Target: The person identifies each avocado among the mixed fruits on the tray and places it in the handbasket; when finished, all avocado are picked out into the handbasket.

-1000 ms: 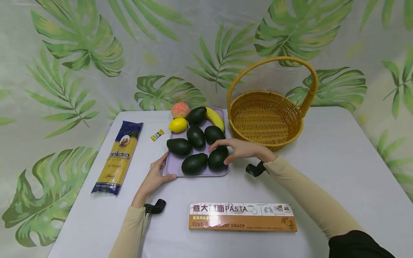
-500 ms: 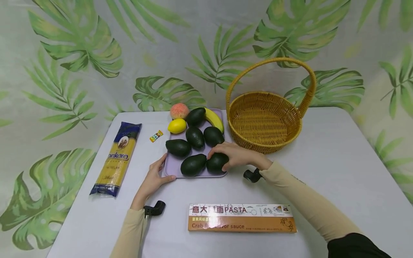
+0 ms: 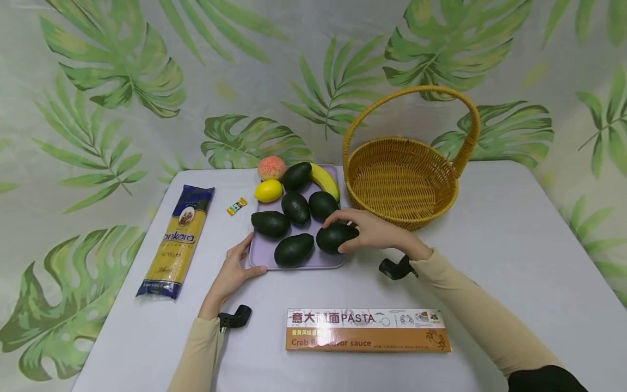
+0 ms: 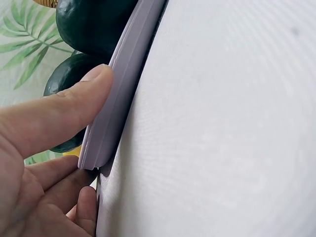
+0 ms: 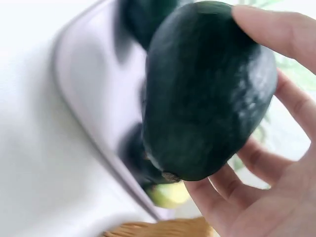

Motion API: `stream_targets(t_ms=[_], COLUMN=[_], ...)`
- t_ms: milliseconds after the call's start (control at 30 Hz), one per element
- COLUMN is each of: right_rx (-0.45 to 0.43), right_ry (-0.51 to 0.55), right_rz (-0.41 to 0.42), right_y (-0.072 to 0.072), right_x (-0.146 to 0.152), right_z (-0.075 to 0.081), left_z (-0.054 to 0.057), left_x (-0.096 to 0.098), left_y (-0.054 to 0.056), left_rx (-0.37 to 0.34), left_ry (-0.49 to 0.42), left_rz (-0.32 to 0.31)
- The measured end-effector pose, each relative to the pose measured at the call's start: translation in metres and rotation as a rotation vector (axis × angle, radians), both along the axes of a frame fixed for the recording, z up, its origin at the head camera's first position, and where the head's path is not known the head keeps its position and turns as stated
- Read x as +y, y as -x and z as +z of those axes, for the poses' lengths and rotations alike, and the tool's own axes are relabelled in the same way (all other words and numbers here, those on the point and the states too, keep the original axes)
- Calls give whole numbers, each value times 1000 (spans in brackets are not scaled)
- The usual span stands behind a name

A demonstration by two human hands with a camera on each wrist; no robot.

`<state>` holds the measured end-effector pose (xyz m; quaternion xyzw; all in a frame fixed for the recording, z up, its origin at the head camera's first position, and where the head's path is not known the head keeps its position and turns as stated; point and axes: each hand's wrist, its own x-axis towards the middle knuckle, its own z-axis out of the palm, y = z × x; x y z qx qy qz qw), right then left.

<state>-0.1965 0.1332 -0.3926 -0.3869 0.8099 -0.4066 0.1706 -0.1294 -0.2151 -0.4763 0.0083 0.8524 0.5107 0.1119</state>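
In the head view, my right hand [image 3: 369, 231] grips a dark green avocado [image 3: 335, 238] above the front right corner of the lilac tray [image 3: 294, 267]. The right wrist view shows this avocado [image 5: 207, 94] between thumb and fingers, apart from the tray beneath it. My left hand [image 3: 234, 275] holds the tray's front left corner, thumb along the front edge and fingers at the left side. The left wrist view shows the thumb against the tray's rim [image 4: 116, 106]. Several other avocados [image 3: 294, 250], a banana [image 3: 325, 182], a lemon [image 3: 268, 191] and a peach [image 3: 271, 168] lie on or by the tray.
A wicker basket [image 3: 399, 218] with a tall handle stands right behind the tray. At the left lie a spaghetti bag [image 3: 177, 245] and a small wrapped candy [image 3: 237, 206]. A pasta box [image 3: 367, 330] lies in front, on the white table [image 3: 514, 261].
My right hand has come down over the front right avocado, taken hold of it and raised it slightly to the right. My left hand stays at the tray's corner.
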Motion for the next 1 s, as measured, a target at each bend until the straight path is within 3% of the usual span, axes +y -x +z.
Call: stream_targets(t_ms=[200, 400, 600, 800, 1000], right_rx=[-38, -53, -60, -78, -102], right_ry=[94, 116, 47, -28, -99], right_rz=[-152, -308, -405, -464, -524], right_y=[3, 26, 61, 99, 120], right_x=[25, 63, 95, 107, 106], right_z=[28, 46, 46, 40, 28], left_z=[-1, -4, -4, -3, -2], left_x=[-1, -2, -1, -1, 0], left_y=[0, 1, 0, 0, 2], left_rx=[8, 18, 22, 8, 4], left_ry=[10, 15, 15, 21, 23], left_rz=[-1, -7, -7, 1, 7])
